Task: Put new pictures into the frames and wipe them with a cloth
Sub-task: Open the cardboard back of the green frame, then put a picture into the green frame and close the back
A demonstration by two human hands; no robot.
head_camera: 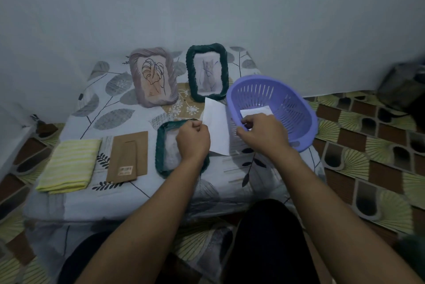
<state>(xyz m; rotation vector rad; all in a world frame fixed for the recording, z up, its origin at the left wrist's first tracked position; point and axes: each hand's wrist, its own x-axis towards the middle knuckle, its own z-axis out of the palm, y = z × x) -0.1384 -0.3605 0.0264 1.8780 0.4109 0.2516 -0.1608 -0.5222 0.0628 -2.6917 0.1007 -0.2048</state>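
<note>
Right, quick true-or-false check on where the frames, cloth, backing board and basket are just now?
1. The yellow striped cloth lies folded at the table's left, with no hand on it. True.
2. Both green frames stand against the wall. False: the green frame with the cat picture stands there; the other green frame lies flat under the left hand.
3. The purple basket is empty. False: white paper lies in the purple basket.
4. The brown backing board lies between the cloth and the flat green frame. True.
5. The mauve frame holds a cat picture. False: the mauve frame holds a leaf line drawing.
</note>
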